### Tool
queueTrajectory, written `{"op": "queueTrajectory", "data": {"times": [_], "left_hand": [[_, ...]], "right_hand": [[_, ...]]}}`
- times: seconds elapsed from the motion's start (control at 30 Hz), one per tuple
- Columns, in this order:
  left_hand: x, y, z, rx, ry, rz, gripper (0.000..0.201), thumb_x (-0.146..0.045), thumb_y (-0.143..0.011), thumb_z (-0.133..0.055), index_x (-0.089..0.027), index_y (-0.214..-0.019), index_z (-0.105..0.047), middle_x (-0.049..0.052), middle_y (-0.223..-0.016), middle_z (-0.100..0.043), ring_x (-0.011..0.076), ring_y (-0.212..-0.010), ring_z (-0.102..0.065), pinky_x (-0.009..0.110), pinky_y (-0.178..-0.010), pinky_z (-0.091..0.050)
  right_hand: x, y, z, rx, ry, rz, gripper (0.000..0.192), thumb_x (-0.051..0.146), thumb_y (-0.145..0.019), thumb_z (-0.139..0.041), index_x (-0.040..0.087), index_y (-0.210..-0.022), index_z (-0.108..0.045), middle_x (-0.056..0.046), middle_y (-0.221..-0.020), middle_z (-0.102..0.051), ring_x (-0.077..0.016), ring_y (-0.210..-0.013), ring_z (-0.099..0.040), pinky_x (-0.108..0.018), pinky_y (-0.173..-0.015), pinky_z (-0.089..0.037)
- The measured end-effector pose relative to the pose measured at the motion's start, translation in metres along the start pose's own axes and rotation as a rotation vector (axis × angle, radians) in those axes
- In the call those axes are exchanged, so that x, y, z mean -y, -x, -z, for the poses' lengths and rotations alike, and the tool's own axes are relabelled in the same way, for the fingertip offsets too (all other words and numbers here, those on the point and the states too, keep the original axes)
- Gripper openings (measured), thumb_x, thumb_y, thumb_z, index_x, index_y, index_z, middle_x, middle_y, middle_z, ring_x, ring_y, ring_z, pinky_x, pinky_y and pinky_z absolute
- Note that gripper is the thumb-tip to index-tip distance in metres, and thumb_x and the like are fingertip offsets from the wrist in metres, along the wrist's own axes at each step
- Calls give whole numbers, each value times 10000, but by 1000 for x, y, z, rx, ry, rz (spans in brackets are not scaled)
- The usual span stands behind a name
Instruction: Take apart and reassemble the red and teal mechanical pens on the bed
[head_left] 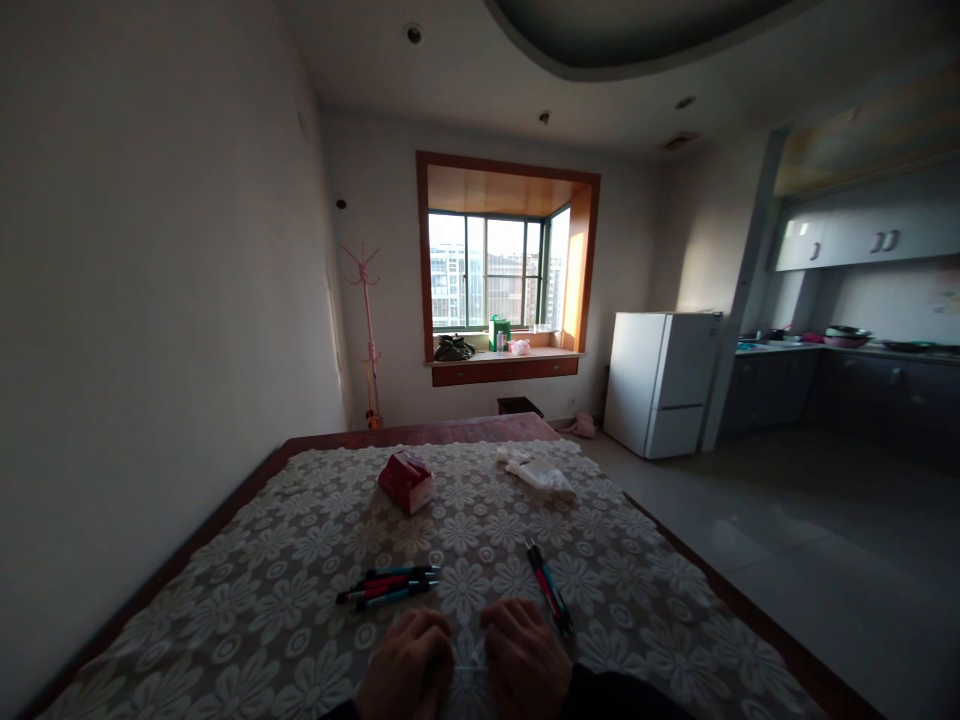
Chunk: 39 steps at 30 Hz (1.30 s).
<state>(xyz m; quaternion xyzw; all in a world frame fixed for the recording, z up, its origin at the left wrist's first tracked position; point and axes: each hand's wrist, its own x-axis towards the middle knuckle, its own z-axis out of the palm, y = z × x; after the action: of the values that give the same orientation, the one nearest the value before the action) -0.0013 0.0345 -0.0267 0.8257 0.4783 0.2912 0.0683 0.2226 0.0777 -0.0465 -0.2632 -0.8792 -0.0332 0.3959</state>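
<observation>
My left hand (405,665) and my right hand (525,660) rest knuckles up, side by side, on the lace flower-patterned tablecloth (285,600) at the near edge of the table. Their fingers are curled; something thin and clear may lie between them, but I cannot tell. A bundle of several red and blue pens (390,585) lies just beyond my left hand. Two more pens (550,588) lie beside my right hand, close to its fingers. Farther off sit a red tissue pack (406,481) and a crumpled white plastic bag (538,470).
The dark wooden table (420,433) stands against the left wall. Beyond it are a pink coat stand (367,330), a bay window (495,270) with items on its sill, a white fridge (660,380) and a kitchen counter (847,350) at right. Tiled floor lies to the right.
</observation>
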Motion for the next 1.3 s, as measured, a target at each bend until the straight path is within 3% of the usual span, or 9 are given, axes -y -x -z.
{"op": "queueTrajectory", "data": {"times": [0.17, 0.43, 0.73, 1.07, 1.2, 1.3], "left_hand": [[0, -1, -3, -65, 28, 24, 149, -91, -795, -572, -212, -851, -639, 55, -1025, -714, 211, -960, -667, 316, -867, -534], [2, -1, -4, -92, 76, -19, 141, -97, -820, -561, -218, -855, -626, 52, -925, -717, 208, -916, -669, 291, -833, -540], [6, 0, -10, -190, 76, -27, 117, -127, -864, -546, -228, -834, -595, 15, -817, -686, 178, -830, -667, 246, -764, -520], [15, 1, -19, -258, 117, -16, 170, -81, -813, -610, -244, -850, -643, -16, -805, -695, 156, -823, -666, 222, -794, -530], [18, 1, -21, -283, 127, -32, 93, -189, -906, -594, -243, -871, -661, -2, -811, -704, 162, -820, -665, 230, -780, -535], [19, 0, -20, -312, 110, -54, 169, -292, -973, -554, -241, -861, -670, 1, -795, -706, 159, -808, -665, 226, -773, -535]], "right_hand": [[0, -3, 0, -86, -8, 30, 117, 116, -776, -477, 213, -840, -490, -28, -910, -621, -185, -844, -544, -337, -796, -374], [8, -9, 15, -38, 45, 33, 74, 155, -902, -435, 217, -872, -463, -38, -905, -609, -187, -839, -565, -337, -803, -404], [1, -4, 1, -120, 115, -33, 168, 173, -971, -356, 224, -841, -450, -23, -816, -559, -189, -755, -522, -328, -718, -331], [-10, -1, -13, -198, 130, 43, 262, 185, -1008, -261, 231, -794, -405, 27, -627, -508, -151, -555, -457, -321, -634, -261], [-12, -2, -16, -230, 135, 62, 275, 166, -1011, -258, 231, -783, -397, 40, -604, -505, -137, -514, -436, -309, -611, -252], [-14, -3, -18, -256, 163, 96, 301, 162, -1027, -242, 229, -774, -390, 48, -581, -490, -129, -494, -427, -299, -606, -255]]}}
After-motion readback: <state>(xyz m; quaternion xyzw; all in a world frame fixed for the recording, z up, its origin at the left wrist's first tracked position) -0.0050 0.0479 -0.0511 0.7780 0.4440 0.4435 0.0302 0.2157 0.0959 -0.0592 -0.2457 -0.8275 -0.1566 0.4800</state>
